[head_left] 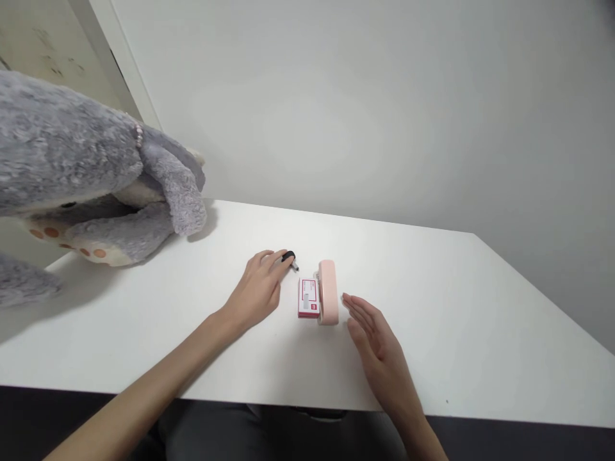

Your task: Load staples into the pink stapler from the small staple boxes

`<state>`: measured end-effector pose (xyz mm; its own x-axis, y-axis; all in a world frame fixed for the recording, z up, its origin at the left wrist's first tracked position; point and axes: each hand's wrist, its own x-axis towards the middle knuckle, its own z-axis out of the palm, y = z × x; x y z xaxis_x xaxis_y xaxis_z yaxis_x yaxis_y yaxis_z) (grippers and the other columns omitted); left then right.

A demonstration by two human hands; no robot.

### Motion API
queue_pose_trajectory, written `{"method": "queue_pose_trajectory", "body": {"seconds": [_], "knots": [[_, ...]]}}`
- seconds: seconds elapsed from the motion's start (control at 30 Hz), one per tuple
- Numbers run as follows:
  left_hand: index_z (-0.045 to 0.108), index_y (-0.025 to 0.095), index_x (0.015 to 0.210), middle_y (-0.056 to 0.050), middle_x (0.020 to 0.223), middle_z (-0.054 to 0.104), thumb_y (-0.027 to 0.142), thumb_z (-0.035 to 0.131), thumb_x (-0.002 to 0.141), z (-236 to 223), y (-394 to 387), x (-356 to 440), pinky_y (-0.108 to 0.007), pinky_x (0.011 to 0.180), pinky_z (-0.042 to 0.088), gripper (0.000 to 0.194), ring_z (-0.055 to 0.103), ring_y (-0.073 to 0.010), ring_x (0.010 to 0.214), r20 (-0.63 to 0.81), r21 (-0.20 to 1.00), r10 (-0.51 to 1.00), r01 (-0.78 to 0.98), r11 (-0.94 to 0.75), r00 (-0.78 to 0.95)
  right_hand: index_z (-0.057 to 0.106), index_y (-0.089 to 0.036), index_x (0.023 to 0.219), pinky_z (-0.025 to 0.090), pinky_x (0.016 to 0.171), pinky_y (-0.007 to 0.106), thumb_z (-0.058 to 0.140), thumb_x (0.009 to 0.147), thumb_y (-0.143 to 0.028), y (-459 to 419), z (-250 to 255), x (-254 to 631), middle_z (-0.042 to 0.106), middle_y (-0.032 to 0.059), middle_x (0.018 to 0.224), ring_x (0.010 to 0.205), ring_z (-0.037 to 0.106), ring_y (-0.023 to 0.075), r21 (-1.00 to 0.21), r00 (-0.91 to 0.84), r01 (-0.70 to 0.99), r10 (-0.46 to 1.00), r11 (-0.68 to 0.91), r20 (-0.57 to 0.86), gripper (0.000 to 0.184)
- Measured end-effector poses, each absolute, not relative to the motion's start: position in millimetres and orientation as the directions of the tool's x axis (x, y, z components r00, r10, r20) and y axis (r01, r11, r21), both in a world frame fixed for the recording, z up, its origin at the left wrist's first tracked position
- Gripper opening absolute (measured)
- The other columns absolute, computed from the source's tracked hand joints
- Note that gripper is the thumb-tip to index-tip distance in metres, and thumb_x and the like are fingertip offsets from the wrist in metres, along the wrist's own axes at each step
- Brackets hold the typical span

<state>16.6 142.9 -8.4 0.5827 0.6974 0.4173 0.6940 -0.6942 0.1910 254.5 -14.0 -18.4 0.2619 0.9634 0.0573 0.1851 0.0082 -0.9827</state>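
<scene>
My left hand [257,288] reaches over the table with its fingers stretched out and the thumb apart. Its fingertips touch a small black-and-silver tool [289,257], partly covered, whose kind I cannot make out. Just right of that hand lies a small white box with red edging [308,296]. Against the box's right side stands a long, rounded pink desk tool [328,291] with a bit of metal showing at its far left. My right hand [379,342] is open, fingers extended and palm turned left, a short gap from the pink tool.
The white table [461,320] runs to a pale wall [336,109] at the back. A large grey plush toy [96,153] sits at the left, its feet and arm over the tabletop. The table's front edge crosses beneath my forearms.
</scene>
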Motion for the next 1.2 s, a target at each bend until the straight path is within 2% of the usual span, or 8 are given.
{"method": "queue_pose_trajectory", "body": {"seconds": [0.2, 0.37, 0.63, 0.87, 1.07, 1.2], "knots": [[0.051, 0.029, 0.155, -0.010, 0.156, 0.053, -0.002, 0.044, 0.090, -8, 139, 26, -0.061, 0.113, 0.047, 0.072, 0.045, -0.0341, 0.140, 0.408, 0.251, 0.649, 0.604, -0.756, 0.642, 0.058, -0.031, 0.144, 0.041, 0.127, 0.058, 0.058, 0.104, -0.053, -15, -18, 254, 0.058, 0.0084, 0.158, 0.151, 0.050, 0.0300, -0.983, 0.261, 0.184, 0.964, 0.007, 0.056, 0.045], [0.043, 0.028, 0.158, -0.008, 0.159, 0.053, -0.004, 0.041, 0.091, -7, 140, 26, -0.058, 0.119, 0.043, 0.074, 0.045, -0.0309, 0.144, 0.401, 0.267, 0.606, 0.545, -0.795, 0.687, 0.059, -0.032, 0.143, 0.041, 0.127, 0.057, 0.058, 0.104, -0.053, -14, -20, 255, 0.059, 0.0076, 0.158, 0.150, 0.051, 0.0297, -0.983, 0.260, 0.185, 0.964, 0.004, 0.052, 0.044], [0.028, 0.030, 0.167, -0.007, 0.162, 0.051, -0.007, 0.038, 0.087, -5, 138, 25, -0.054, 0.121, 0.042, 0.088, 0.039, -0.0291, 0.155, 0.341, 0.330, 0.632, 0.541, -0.774, 0.696, 0.058, -0.032, 0.144, 0.041, 0.127, 0.056, 0.058, 0.105, -0.052, -14, -20, 255, 0.058, 0.0070, 0.159, 0.151, 0.050, 0.0288, -0.981, 0.253, 0.195, 0.966, 0.010, 0.060, 0.044], [0.028, 0.028, 0.168, -0.011, 0.163, 0.049, -0.001, 0.041, 0.090, -9, 138, 23, -0.059, 0.122, 0.042, 0.084, 0.040, -0.0306, 0.155, 0.348, 0.383, 0.651, 0.531, -0.756, 0.675, 0.058, -0.030, 0.144, 0.041, 0.127, 0.056, 0.057, 0.105, -0.051, -14, -18, 254, 0.058, 0.0086, 0.158, 0.151, 0.051, 0.0288, -0.978, 0.248, 0.206, 0.966, 0.018, 0.070, 0.044], [0.034, 0.025, 0.165, -0.010, 0.165, 0.048, 0.002, 0.039, 0.093, -6, 136, 21, -0.056, 0.124, 0.042, 0.075, 0.043, -0.0275, 0.154, 0.365, 0.424, 0.669, 0.524, -0.739, 0.648, 0.059, -0.029, 0.142, 0.043, 0.125, 0.055, 0.057, 0.105, -0.051, -13, -20, 255, 0.060, 0.0096, 0.157, 0.148, 0.054, 0.0288, -0.975, 0.250, 0.220, 0.965, 0.023, 0.079, 0.044], [0.038, 0.020, 0.161, -0.012, 0.164, 0.050, 0.006, 0.038, 0.094, -8, 140, 6, -0.055, 0.125, 0.042, 0.068, 0.046, -0.0267, 0.153, 0.384, 0.458, 0.725, 0.564, -0.687, 0.572, 0.062, -0.028, 0.140, 0.048, 0.121, 0.056, 0.056, 0.105, -0.049, -15, -10, 252, 0.064, 0.0104, 0.152, 0.142, 0.059, 0.0310, -0.943, 0.301, 0.330, 0.944, 0.032, 0.138, 0.041]]}}
